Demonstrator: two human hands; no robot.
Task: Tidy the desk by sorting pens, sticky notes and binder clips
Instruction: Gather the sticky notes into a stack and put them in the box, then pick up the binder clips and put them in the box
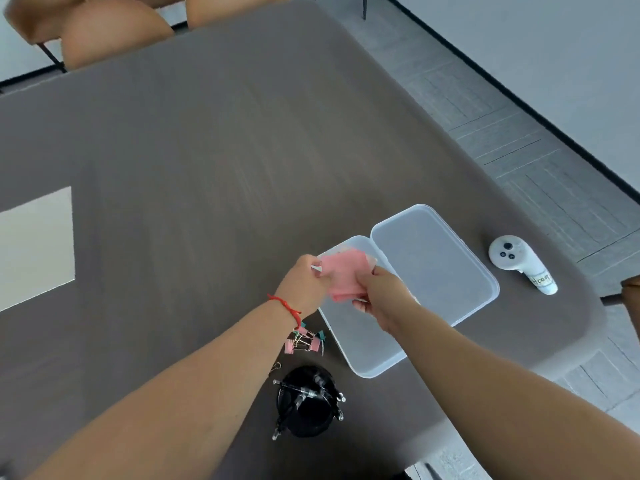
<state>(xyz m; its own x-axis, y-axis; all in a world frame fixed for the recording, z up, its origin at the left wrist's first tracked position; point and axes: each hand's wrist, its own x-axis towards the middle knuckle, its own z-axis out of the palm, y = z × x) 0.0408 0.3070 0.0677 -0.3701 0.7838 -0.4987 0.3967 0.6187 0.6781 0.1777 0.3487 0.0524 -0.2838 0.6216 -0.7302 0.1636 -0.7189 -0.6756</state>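
Observation:
Pink sticky notes (343, 273) are held between both hands above the left half of an open clear plastic box (367, 355). My left hand (304, 284) pinches their left edge; a red string circles that wrist. My right hand (379, 299) grips their lower right side. The box's hinged lid (436, 265) lies flat to the right. A small heap of pink and teal binder clips (304, 341) rests on the table under my left wrist. A black pen cup (306, 403) holding several pens stands close to the near edge.
The table (207, 150) is dark grey-brown. A white controller with a handwritten label (519, 263) lies right of the lid, near the table's right edge. A white sheet (34, 247) lies at the far left. Tan chairs (114, 32) stand at the far side.

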